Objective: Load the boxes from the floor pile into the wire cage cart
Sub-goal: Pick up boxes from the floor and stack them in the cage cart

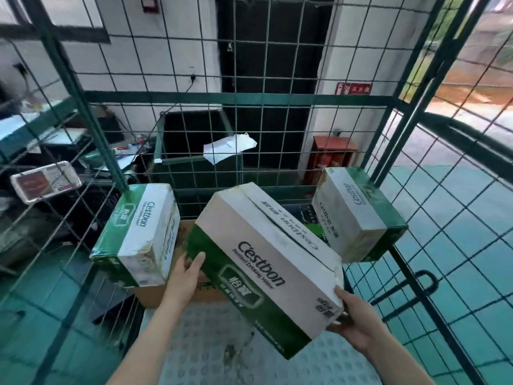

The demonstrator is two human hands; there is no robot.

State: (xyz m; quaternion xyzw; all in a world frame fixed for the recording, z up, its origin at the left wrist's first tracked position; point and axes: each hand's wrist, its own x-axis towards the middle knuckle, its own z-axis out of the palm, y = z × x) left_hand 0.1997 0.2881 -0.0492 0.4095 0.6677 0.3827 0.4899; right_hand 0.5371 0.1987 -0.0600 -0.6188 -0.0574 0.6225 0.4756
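I hold a green and white Cestbon water box [266, 262] tilted above the floor of the green wire cage cart [222, 98]. My left hand [186, 276] lies flat against the box's left green side. My right hand [358, 320] grips its near right corner from below. A second Cestbon box [138, 234] lies in the cart's left corner on a brown carton. A third box [358, 212] sits in the far right corner against the mesh.
A studded metal floor plate [211, 354] spreads under the held box. Brown flattened cardboard [186, 232] lies between the boxes. Behind the mesh stand a dark green bin [194, 145] and a red cabinet [330, 159]. Cluttered shelves [47, 176] are at the left.
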